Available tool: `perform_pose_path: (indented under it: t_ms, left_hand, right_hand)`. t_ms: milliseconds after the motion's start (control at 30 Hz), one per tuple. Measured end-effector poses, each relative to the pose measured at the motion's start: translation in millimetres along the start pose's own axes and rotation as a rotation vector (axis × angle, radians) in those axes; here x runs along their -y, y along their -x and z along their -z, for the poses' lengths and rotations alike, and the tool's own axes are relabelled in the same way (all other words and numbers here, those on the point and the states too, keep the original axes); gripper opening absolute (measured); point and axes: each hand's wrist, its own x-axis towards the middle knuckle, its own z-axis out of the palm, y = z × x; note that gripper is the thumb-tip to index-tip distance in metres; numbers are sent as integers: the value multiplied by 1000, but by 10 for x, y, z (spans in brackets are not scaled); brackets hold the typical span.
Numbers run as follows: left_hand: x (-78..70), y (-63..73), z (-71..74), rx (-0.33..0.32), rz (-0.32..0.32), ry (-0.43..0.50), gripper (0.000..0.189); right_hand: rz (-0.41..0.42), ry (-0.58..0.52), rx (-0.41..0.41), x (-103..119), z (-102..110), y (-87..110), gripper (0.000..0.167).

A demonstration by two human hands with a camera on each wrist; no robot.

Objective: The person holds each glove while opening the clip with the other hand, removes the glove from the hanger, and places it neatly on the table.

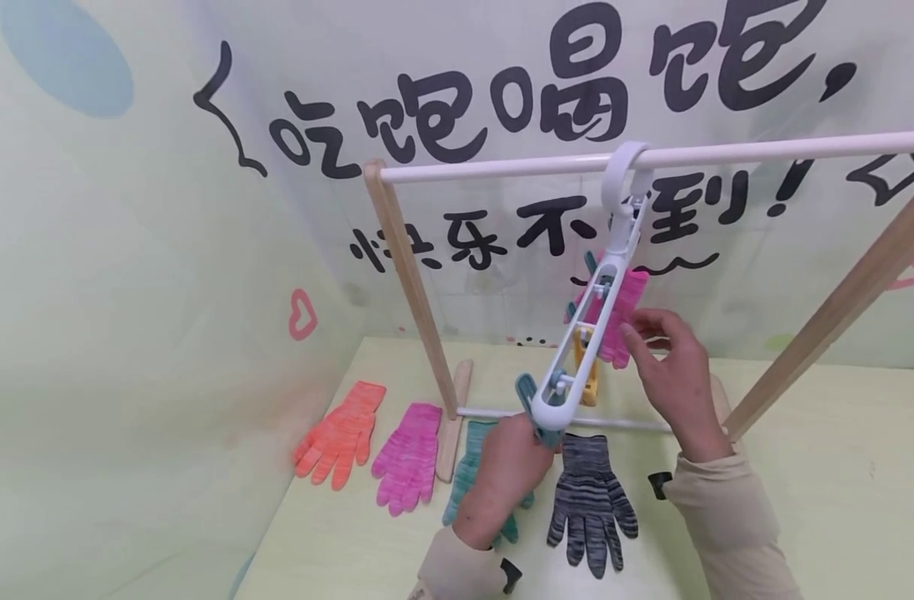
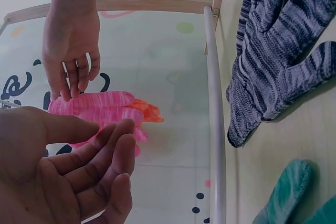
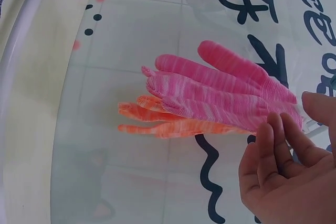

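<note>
The left hand [image 1: 511, 467] grips the near end of the tilted clip hanger [image 1: 587, 333], steadying it, while the right hand's [image 1: 677, 375] relaxed fingers touch the pink glove [image 1: 625, 321] clipped on its right side.

I see a pale tabletop [image 1: 801, 500] carrying a wooden rack [image 1: 415, 292] and four gloves flat in a row: orange [image 1: 340, 433], pink [image 1: 409, 457], teal [image 1: 467, 471], grey-striped [image 1: 587, 500].
</note>
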Motion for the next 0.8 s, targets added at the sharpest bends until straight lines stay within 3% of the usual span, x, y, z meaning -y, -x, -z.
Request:
perform_pose_path:
  t_ms: [200, 367, 600, 800]
  left_hand:
    - [-57, -51, 115, -86, -84, -19, 18]
    - [-135, -161, 261, -151, -171, 16, 5]
    - [-145, -331, 405, -159, -158, 158, 17]
    - [-145, -398, 463, -184, -165, 249, 17]
  right_hand:
    - [6, 0, -50, 16, -11, -26, 30]
    - [-9, -3, -95, 12, 1, -101, 39]
    - [-79, 3, -2, -59, -7, -131, 47]
    - [-66, -2, 19, -107, -21, -140, 44]
